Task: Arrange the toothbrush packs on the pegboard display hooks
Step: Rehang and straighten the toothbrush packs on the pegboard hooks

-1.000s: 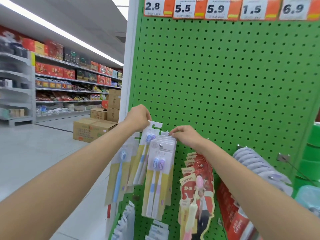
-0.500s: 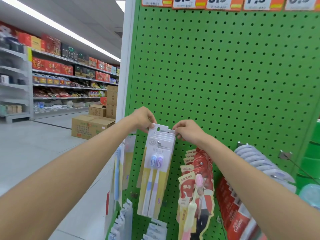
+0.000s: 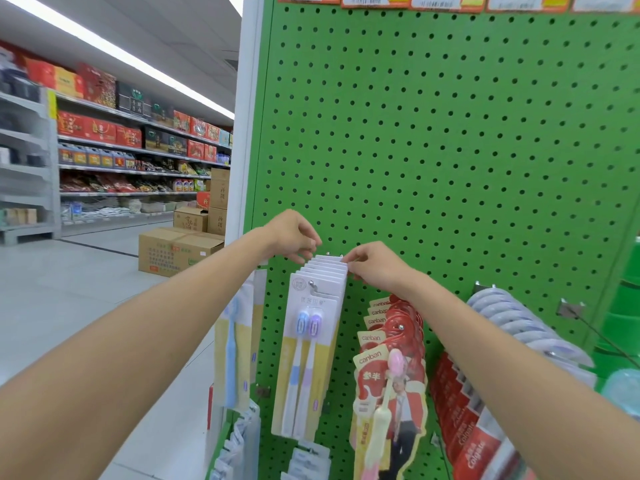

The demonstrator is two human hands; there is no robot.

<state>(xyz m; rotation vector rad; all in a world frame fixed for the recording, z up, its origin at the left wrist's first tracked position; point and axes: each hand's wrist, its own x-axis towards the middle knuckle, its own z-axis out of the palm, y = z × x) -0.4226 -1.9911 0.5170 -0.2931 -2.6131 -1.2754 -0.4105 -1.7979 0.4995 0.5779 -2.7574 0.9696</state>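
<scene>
Head view: a fanned row of toothbrush packs (image 3: 313, 341) hangs on a metal hook (image 3: 313, 286) low on the green pegboard (image 3: 450, 150). The front card shows a blue and a purple brush side by side. The left hand (image 3: 294, 237) reaches in from the aisle side, its fingers curled down onto the top left corners of the rear cards and apparently pinching them. The right hand (image 3: 375, 268) has thumb and fingers closed on the top right edge of the same stack, near the board. Both hands hold card edges only; neither carries a loose pack.

Several groups already hang on neighbouring hooks: a blue brush pack (image 3: 235, 341) at the board's left edge, red canban packs (image 3: 391, 375) just right of the stack, Colgate packs (image 3: 467, 431) lower right, and a row of pale round-topped packs (image 3: 519, 327). Further right a bare hook (image 3: 571, 310) sticks out.

This stack looks threaded and is being squared up, so the step seems nearly finished. The bare hook suggests more hanging remains, though no spare packs are in view.
</scene>
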